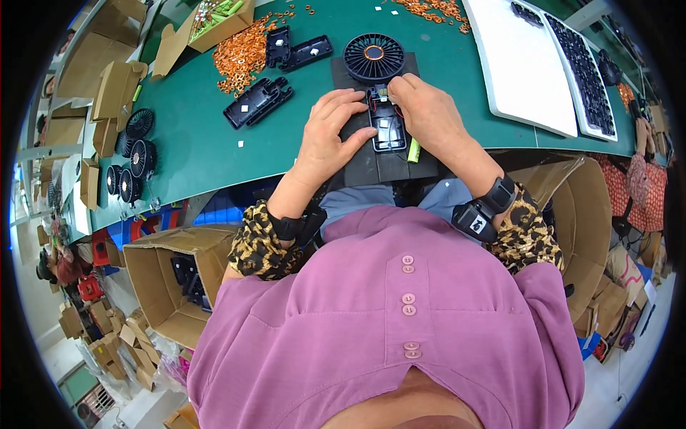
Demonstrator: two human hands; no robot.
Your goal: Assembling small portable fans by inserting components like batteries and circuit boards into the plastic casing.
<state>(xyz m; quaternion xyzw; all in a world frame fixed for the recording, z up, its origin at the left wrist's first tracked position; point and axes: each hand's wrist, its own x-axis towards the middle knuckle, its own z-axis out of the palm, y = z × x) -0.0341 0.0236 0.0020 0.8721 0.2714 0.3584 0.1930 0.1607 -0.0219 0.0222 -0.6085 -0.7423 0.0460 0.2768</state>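
A black handheld fan lies in front of me on a dark mat. Its round grille points away from me, and its handle is uncovered, with a small circuit board and thin red wires inside. My left hand grips the handle's left edge between thumb and fingers. At the upper right of the handle, beside the board, my right hand is closed in a pinch; its fingertips hide whatever they hold. Just below that hand, a green cylindrical battery rests against the handle's right side.
Black handle shells lie left of the fan, near a heap of orange rings. Several fans stand at the left. A box of green batteries sits at the back. White foam trays occupy the right; cardboard boxes flank me.
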